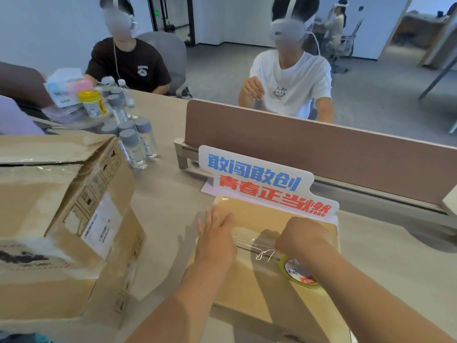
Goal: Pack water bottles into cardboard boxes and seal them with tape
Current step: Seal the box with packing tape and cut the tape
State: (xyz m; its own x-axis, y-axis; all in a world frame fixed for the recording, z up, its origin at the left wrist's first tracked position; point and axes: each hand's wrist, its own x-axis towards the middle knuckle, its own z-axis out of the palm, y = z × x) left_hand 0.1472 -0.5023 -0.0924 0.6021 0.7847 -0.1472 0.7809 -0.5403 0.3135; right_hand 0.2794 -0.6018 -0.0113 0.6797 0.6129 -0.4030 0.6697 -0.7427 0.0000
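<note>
Small cardboard box [252,288] at desk [168,194] near edge, flaps closed. Left hand [216,237] flat, fingers released, pinning tape end. Right hand [303,240] clenched on tape roll [298,272]. Film thin, sticky, likely wrinkles; grip roll rim, keep taut.

Grey floor [222,70], white walls [49,28] — brown desk divider [321,154]

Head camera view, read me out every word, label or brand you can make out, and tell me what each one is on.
"敢闯敢创" in blue, top line of the white sign behind the box.
"青春正当燃" in red, bottom line of the same sign.
"deli", seen upside down, on the tape roll in the right hand.
Black T-shirt print, bottle labels, yellow-lidded jar and the left-hand boxes' shipping labels: too blurred to read.
</note>
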